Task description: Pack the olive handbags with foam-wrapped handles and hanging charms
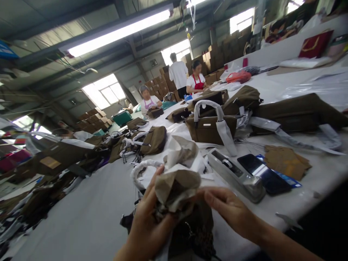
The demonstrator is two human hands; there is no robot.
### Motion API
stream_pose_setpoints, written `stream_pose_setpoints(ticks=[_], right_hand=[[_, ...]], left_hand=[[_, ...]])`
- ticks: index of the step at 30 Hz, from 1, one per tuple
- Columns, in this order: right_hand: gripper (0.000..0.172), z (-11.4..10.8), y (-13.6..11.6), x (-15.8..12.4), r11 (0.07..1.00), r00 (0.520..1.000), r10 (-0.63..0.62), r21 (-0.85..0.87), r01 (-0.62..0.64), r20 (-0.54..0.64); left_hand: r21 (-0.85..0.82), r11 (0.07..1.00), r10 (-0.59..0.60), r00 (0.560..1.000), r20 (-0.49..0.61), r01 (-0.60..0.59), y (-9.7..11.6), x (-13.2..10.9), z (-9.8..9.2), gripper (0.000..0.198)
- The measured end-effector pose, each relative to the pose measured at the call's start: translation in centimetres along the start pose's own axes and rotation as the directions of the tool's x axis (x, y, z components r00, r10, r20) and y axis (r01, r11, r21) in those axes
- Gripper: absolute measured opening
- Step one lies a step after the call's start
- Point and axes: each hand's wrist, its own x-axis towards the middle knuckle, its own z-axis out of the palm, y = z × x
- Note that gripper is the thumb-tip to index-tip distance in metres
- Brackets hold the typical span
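A crumpled sheet of wrapping paper (178, 185), brownish and creased, is bunched up between my hands. My left hand (149, 217) wraps round its left side, thumb in front and fingers behind. From the right, my right hand (228, 206) pinches the paper's edge, its fingertips partly hidden. Beneath them sits a dark bag (195, 232), mostly covered by my hands and the paper. A white-wrapped bag handle (140, 174) arches up to the left of the paper. Another piece of crumpled paper (181, 150) lies just beyond.
A brown handbag (203, 130) with wrapped handles stands ahead. To the right are a grey tape dispenser (236, 177), a black phone (263, 174) and brown tags (285, 161). More bags (153, 139) are piled left along the white table (89, 206). Several people work farther back.
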Motion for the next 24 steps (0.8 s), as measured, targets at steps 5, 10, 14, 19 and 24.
stream_pose_setpoints(ticks=[5,10,14,19,24], right_hand=[[0.033,0.9,1.8,0.8,0.911,0.997,-0.059,-0.406,0.075,0.054],[0.067,2.1,1.1,2.1,0.735,0.911,-0.047,-0.604,0.309,0.409],[0.047,0.9,0.8,2.6,0.724,0.849,0.002,-0.586,0.363,0.529],[0.037,-1.1,1.4,1.5,0.702,0.928,0.036,-0.67,0.241,0.371],[0.023,-0.7,3.9,0.1,0.662,0.956,-0.12,-0.696,0.277,0.266]], left_hand=[[-0.254,0.933,-0.296,0.944,-0.143,0.254,-1.1,-1.0,-0.2,0.062],[-0.223,0.961,-0.185,0.979,-0.083,0.162,-0.8,-1.6,-0.4,0.063],[-0.11,0.993,-0.031,0.999,0.017,0.032,-0.8,-1.5,-2.3,0.062],[0.124,0.962,0.159,0.867,0.472,-0.243,-1.2,-1.2,-4.3,0.076],[0.136,0.913,0.105,0.542,0.834,-0.385,0.0,0.4,-3.4,0.074]])
